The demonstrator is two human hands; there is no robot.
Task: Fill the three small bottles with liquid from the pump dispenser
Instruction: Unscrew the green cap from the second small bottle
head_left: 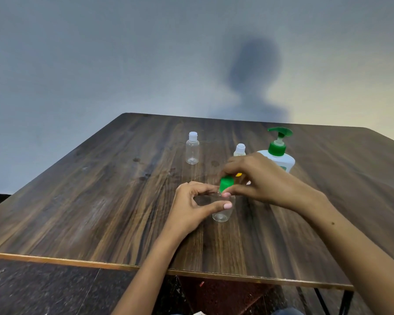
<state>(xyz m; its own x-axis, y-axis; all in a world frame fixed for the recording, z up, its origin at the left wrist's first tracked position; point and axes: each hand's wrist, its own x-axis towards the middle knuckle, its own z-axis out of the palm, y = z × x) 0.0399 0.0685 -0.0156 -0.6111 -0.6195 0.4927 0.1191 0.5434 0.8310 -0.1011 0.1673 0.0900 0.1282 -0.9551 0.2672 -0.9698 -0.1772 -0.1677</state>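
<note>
I am steadying the clear small bottle (222, 214) on the worktop (100, 201) with my left hand (191, 208), while my right hand (255, 178) grip is pinching its green cap (225, 183), apparently to open it for filling.

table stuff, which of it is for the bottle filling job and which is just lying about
For the job:
- pump dispenser
- green-capped bottle, held by left hand, right hand on its cap
- clear bottle, standing capped
- yellowish bottle, partly hidden behind the right hand

Lying about:
- nothing else shows on the table
</note>
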